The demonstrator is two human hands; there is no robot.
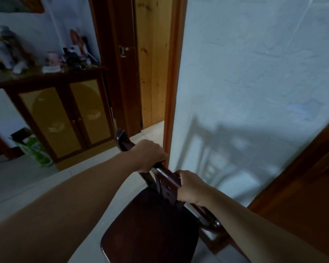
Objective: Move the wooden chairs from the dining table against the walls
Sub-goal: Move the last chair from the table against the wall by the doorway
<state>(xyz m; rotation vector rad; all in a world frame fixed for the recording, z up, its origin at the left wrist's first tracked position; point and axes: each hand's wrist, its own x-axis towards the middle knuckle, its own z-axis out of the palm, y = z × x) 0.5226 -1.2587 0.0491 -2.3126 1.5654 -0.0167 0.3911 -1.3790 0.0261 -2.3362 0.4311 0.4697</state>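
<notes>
A dark wooden chair [150,226] with a rounded seat stands below me, its backrest turned toward the white wall [254,82]. My left hand [147,155] is closed around the top rail of the backrest near its left end. My right hand [191,187] grips the same rail farther right, over the carved middle slat. The chair's back sits close to the wall, whether touching I cannot tell. Its shadow falls on the wall. The chair's legs are hidden under the seat.
An open doorway with a brown frame [172,92] and pine door [152,63] lies just left of the chair. A cluttered wooden cabinet [65,114] stands further left, a green carton [34,149] beside it. Brown woodwork [302,186] borders the right. The floor is pale tile.
</notes>
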